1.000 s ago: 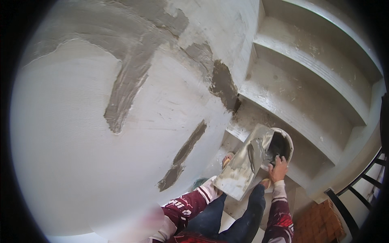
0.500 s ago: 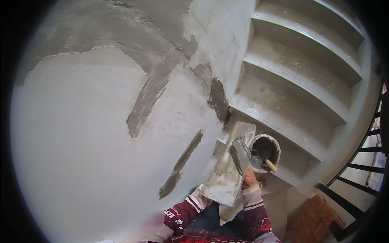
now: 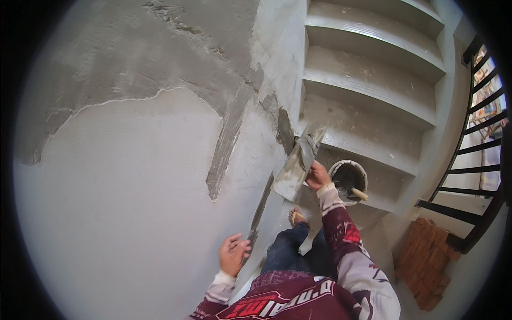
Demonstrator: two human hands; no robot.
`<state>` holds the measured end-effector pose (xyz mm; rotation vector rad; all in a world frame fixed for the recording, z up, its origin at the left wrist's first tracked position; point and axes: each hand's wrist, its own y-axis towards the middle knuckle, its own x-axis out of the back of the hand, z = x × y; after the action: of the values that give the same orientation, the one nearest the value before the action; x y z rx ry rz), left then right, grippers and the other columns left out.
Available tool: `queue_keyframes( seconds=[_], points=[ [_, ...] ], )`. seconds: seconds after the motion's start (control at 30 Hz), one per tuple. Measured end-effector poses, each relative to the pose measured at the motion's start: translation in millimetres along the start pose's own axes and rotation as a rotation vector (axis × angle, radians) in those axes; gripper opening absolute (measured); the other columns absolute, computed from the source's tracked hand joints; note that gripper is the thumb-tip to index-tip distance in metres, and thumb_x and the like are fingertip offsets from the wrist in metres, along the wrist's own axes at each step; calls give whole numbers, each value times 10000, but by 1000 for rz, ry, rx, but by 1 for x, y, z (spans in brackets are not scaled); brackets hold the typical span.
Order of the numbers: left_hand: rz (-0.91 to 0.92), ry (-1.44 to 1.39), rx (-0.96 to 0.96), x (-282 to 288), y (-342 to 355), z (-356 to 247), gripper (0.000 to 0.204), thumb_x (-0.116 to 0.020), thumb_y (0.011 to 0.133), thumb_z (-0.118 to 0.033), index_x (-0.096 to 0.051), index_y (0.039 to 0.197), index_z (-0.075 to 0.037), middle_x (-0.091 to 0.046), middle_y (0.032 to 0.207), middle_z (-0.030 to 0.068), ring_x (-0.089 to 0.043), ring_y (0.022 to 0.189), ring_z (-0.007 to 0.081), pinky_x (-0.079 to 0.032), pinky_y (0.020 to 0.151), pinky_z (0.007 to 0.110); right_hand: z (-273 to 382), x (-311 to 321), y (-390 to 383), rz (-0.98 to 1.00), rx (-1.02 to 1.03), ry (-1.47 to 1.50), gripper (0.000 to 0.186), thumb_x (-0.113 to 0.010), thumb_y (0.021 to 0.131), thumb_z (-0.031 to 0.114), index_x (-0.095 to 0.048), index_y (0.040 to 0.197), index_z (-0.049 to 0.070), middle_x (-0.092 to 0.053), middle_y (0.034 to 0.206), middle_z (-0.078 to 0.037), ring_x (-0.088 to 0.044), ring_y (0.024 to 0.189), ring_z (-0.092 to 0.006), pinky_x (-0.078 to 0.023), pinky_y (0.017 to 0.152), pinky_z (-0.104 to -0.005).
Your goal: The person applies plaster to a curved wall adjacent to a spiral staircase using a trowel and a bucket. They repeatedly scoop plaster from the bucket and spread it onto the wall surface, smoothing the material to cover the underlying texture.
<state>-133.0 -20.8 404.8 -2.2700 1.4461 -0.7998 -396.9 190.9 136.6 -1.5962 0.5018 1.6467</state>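
Note:
My right hand (image 3: 318,175) grips a flat plastering trowel (image 3: 296,165) smeared with grey mortar, its blade held against the corner edge of the wall (image 3: 133,176). My left hand (image 3: 233,254) is open with fingers spread, resting on the pale wall beside a dark streak of wet mortar (image 3: 261,205). Grey plaster patches (image 3: 229,138) cover the upper wall and run down in strips. A bucket (image 3: 348,181) of mortar with a wooden-handled tool (image 3: 358,193) in it stands on a stair step just right of my right hand.
Concrete stairs (image 3: 373,80) rise at the upper right. A black metal railing (image 3: 469,160) curves along the right edge. Stacked red bricks (image 3: 426,261) sit at the lower right. My foot in a sandal (image 3: 296,216) stands on a step below the trowel.
The view has swung up the wall. My right hand has lifted the trowel from near the bucket to the wall corner. My left hand has come into view, open on the wall.

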Motion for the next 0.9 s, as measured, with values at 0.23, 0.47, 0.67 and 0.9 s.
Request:
queue_keyframes(
  seconds=[0.23,0.47,0.67,0.9],
  points=[
    [-455,301,-425,34,-75,-90,372,-557,881,-13,-492,1245,34,-635,969,130,-633,829,188,-534,702,283,5,16,76,-52,-43,-185,322,-566,946,170,-585,1242,43,-637,1175,-45,-597,1086,-188,-437,987,-370],
    [-1000,488,-600,17,-100,-117,399,-503,909,-34,-467,1300,39,-597,958,90,-548,877,167,-457,790,290,2,23,110,-145,-151,-277,254,-568,905,123,-636,1142,61,-638,987,4,-569,815,-127,-466,734,-309],
    [-1115,564,-542,13,-120,-112,398,-519,911,-31,-467,1299,43,-595,956,92,-557,906,183,-458,843,331,4,-15,119,-159,-169,-319,122,-583,931,173,-627,1013,94,-548,854,20,-505,715,-125,-471,665,-333],
    [-1582,1067,-752,77,-139,-128,431,-590,896,-86,-466,1293,29,-554,1129,150,-524,1062,261,-425,949,392,16,-87,122,-250,-37,-462,124,-616,924,210,-634,964,94,-548,809,11,-501,672,-125,-457,611,-293]
  ],
)
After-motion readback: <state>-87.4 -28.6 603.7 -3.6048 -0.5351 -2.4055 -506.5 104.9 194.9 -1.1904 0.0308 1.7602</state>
